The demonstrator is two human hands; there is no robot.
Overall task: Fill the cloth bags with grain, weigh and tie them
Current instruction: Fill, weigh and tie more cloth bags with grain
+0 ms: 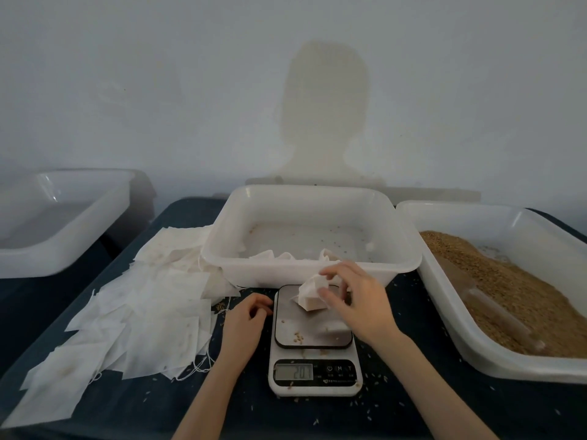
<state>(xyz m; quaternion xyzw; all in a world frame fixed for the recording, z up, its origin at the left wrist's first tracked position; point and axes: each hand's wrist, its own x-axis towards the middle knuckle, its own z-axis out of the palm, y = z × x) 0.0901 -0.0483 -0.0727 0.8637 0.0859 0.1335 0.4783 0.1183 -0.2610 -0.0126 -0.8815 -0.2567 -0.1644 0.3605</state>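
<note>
Weighing one filled cloth bag (313, 293) on the scale (314, 338), pinched in the right hand (355, 300); left hand (246, 315) resting loosely curled, holding nothing. Tying pending; flat empty bags (139, 312) awaiting grain (508, 290).

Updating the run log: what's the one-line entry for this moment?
step: weighing | right hand: pinches filled bag on scale | left hand: idle
</note>
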